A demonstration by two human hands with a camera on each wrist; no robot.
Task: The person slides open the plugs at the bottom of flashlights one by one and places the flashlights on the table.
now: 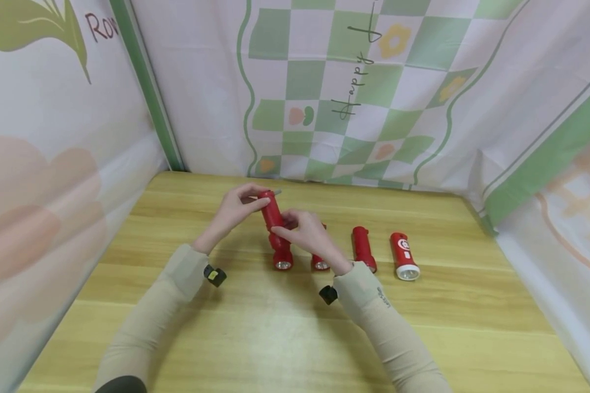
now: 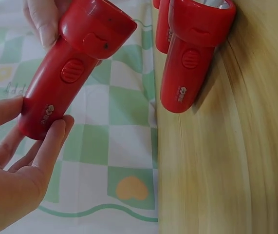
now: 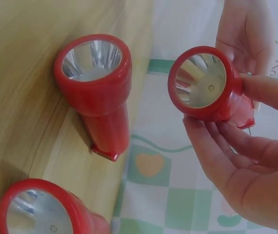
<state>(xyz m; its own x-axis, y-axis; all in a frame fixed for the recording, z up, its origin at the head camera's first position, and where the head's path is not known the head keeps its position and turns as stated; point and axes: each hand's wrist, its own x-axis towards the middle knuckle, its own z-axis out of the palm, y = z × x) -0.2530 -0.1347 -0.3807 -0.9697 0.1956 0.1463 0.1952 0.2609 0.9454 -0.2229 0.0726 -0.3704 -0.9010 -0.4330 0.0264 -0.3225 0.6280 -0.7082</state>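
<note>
A red flashlight (image 1: 271,212) is held up above the table between both hands. My left hand (image 1: 233,212) grips its tail end with thumb and fingers, where a small grey piece sticks out in the head view. My right hand (image 1: 306,233) holds the lamp head, thumb on one side and fingers on the other. The right wrist view looks into its clear lens and silvery reflector (image 3: 200,80). An oval ridged switch (image 2: 72,71) shows on the body in the left wrist view. Just beneath, another red flashlight (image 1: 282,257) lies on the table, lens toward me.
Rightward in a row lie a red flashlight (image 1: 320,262) partly behind the right hand, another red one (image 1: 361,245), and a red one with a white rim (image 1: 402,250). The wooden table (image 1: 275,333) ends at a patterned cloth (image 1: 324,82); further cloth hangs at both sides.
</note>
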